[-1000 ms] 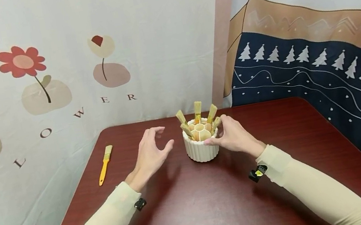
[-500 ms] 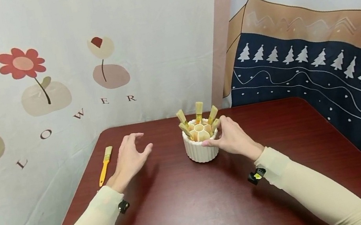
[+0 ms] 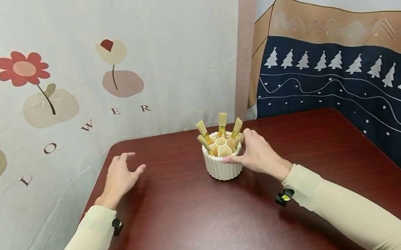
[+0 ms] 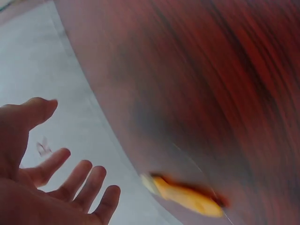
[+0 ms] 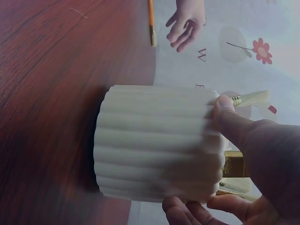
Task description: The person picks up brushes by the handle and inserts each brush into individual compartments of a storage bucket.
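A white ribbed pot (image 3: 224,167) with a divided, honeycomb-like top stands upright on the table, several bristle brushes (image 3: 223,123) poking up around its rim. My right hand (image 3: 262,152) grips the pot at its rim, thumb in front and fingers on the far side, as the right wrist view (image 5: 157,140) confirms. Far to the left, my left hand (image 3: 119,178) hovers with fingers spread and nothing in them. It hides a yellow-handled brush from the head view. That brush (image 4: 187,197) lies near the table's left edge in the left wrist view, blurred.
The dark red wooden table (image 3: 202,231) meets a pale cloth wall (image 3: 181,57) with printed flowers behind and on the left. A dark blue cloth (image 3: 320,78) with white trees hangs at the right.
My left hand has moved left, away from the pot and over the yellow-handled brush, which it now covers in the head view. My right hand has kept its grip on the pot.
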Demonstrator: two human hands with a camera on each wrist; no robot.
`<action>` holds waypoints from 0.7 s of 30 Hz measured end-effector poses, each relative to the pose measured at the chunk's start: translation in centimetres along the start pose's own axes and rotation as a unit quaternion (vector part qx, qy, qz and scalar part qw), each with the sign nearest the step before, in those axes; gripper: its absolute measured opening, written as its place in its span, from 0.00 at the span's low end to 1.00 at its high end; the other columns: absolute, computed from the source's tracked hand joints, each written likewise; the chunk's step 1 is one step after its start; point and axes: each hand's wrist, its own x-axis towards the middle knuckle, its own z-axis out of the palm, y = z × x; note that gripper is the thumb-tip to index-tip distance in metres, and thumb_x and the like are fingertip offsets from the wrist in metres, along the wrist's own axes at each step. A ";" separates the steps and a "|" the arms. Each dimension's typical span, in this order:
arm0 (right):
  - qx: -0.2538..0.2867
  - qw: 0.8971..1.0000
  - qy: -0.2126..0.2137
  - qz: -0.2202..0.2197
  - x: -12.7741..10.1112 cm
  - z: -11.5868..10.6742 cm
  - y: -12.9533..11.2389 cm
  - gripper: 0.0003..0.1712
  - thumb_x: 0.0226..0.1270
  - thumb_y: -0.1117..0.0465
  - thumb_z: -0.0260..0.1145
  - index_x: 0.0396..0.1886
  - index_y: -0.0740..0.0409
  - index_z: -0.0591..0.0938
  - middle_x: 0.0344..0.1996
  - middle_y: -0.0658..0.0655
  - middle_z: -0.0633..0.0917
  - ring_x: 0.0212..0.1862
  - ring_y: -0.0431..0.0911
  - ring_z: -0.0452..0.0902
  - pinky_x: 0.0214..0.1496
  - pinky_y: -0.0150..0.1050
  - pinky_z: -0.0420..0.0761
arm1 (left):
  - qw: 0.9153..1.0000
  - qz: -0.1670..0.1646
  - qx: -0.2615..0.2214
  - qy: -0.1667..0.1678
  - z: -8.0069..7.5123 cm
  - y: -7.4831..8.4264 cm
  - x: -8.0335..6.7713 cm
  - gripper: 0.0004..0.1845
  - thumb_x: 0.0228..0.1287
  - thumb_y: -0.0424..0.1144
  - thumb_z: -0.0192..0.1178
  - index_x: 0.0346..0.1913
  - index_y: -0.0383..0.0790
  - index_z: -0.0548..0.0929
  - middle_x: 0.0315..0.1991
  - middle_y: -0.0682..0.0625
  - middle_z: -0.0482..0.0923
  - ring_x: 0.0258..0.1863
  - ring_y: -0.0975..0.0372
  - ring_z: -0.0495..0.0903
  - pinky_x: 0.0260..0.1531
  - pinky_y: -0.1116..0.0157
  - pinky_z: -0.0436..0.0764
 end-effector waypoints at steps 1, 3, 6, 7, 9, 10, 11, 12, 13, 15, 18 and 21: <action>-0.001 1.000 0.000 -0.003 0.0 0.0 0.0 0.43 0.64 0.32 0.89 0.52 0.60 0.77 0.50 0.67 0.84 0.47 0.53 0.80 0.47 0.43 0.80 | 1.000 -0.004 0.004 -0.005 -0.3 -0.5 0.0 0.37 0.83 0.49 0.73 0.83 0.33 0.76 0.77 0.23 0.73 0.73 0.29 0.76 0.70 0.28 0.80; -0.004 1.000 0.000 -0.007 0.0 -0.1 -0.1 0.43 0.64 0.33 0.90 0.52 0.60 0.78 0.50 0.67 0.84 0.46 0.52 0.79 0.47 0.44 0.80 | 1.000 -0.008 0.013 -0.016 -0.7 -1.6 0.1 0.38 0.82 0.48 0.74 0.83 0.31 0.75 0.76 0.21 0.73 0.74 0.27 0.75 0.72 0.27 0.78; -0.007 1.000 -0.004 -0.012 0.0 -0.3 0.0 0.42 0.65 0.34 0.90 0.53 0.61 0.79 0.49 0.66 0.85 0.46 0.52 0.79 0.46 0.43 0.80 | 0.999 -0.011 0.023 -0.034 -1.2 -3.3 0.1 0.39 0.81 0.45 0.74 0.83 0.27 0.74 0.76 0.18 0.71 0.76 0.25 0.72 0.76 0.25 0.75; -0.008 1.000 -0.006 -0.014 0.1 -0.4 0.0 0.42 0.65 0.34 0.90 0.54 0.61 0.79 0.49 0.66 0.85 0.46 0.52 0.80 0.46 0.44 0.81 | 0.999 -0.012 0.027 -0.038 -1.2 -3.8 0.2 0.39 0.81 0.44 0.74 0.82 0.26 0.73 0.76 0.17 0.71 0.77 0.24 0.70 0.77 0.25 0.73; -0.010 1.000 -0.010 -0.015 0.1 -0.7 0.2 0.42 0.66 0.34 0.89 0.56 0.61 0.80 0.49 0.65 0.86 0.47 0.52 0.82 0.47 0.44 0.84 | 0.998 -0.012 0.034 -0.045 -1.4 -5.0 0.3 0.39 0.81 0.42 0.74 0.82 0.24 0.73 0.74 0.17 0.73 0.75 0.24 0.71 0.74 0.26 0.75; -0.009 1.000 -0.012 -0.015 0.2 -0.9 0.3 0.42 0.66 0.34 0.89 0.56 0.61 0.80 0.49 0.64 0.87 0.48 0.52 0.84 0.48 0.45 0.86 | 0.998 -0.013 0.035 -0.047 -1.5 -5.4 0.3 0.39 0.80 0.41 0.74 0.82 0.22 0.72 0.72 0.17 0.75 0.73 0.24 0.72 0.73 0.27 0.76; -0.006 1.000 -0.015 -0.015 0.2 -1.1 0.5 0.43 0.66 0.34 0.89 0.57 0.61 0.80 0.50 0.64 0.88 0.49 0.53 0.86 0.50 0.46 0.89 | 0.998 -0.012 0.037 -0.048 -1.6 -5.8 0.3 0.38 0.80 0.40 0.74 0.81 0.21 0.73 0.69 0.17 0.77 0.71 0.25 0.73 0.72 0.28 0.77; -0.005 1.000 -0.018 -0.014 0.3 -1.3 0.6 0.43 0.66 0.33 0.89 0.58 0.61 0.80 0.51 0.63 0.88 0.51 0.53 0.87 0.51 0.47 0.90 | 0.998 -0.013 0.038 -0.049 -1.7 -6.2 0.3 0.38 0.80 0.39 0.75 0.80 0.20 0.73 0.67 0.17 0.78 0.70 0.26 0.74 0.70 0.28 0.77; -0.002 1.000 -0.022 -0.013 0.4 -1.6 0.8 0.43 0.66 0.33 0.89 0.59 0.60 0.80 0.52 0.62 0.88 0.52 0.53 0.88 0.53 0.48 0.92 | 0.998 -0.015 0.040 -0.052 -1.8 -6.5 0.3 0.37 0.80 0.38 0.75 0.80 0.19 0.73 0.66 0.17 0.80 0.68 0.26 0.75 0.69 0.28 0.78; 0.005 0.999 -0.029 -0.014 0.7 -2.0 1.2 0.44 0.66 0.33 0.89 0.62 0.60 0.80 0.53 0.61 0.88 0.53 0.53 0.89 0.55 0.50 0.93 | 0.997 -0.019 0.041 -0.055 -2.0 -6.8 0.2 0.36 0.79 0.37 0.75 0.78 0.18 0.75 0.64 0.17 0.82 0.67 0.26 0.77 0.69 0.28 0.79; 0.016 0.999 -0.042 -0.020 1.0 -2.5 1.9 0.49 0.65 0.34 0.89 0.69 0.61 0.79 0.57 0.61 0.87 0.54 0.54 0.88 0.57 0.51 0.93 | 0.997 -0.027 0.040 -0.062 -2.1 -7.1 0.3 0.33 0.80 0.35 0.74 0.76 0.19 0.77 0.67 0.17 0.82 0.69 0.24 0.78 0.71 0.27 0.79; 0.019 0.998 -0.061 -0.027 1.3 -2.7 2.5 0.54 0.66 0.32 0.88 0.77 0.62 0.77 0.63 0.62 0.86 0.55 0.53 0.88 0.60 0.51 0.93 | 0.997 -0.030 0.034 -0.065 -2.0 -7.2 0.3 0.30 0.80 0.33 0.73 0.76 0.21 0.79 0.71 0.20 0.83 0.70 0.26 0.80 0.73 0.28 0.80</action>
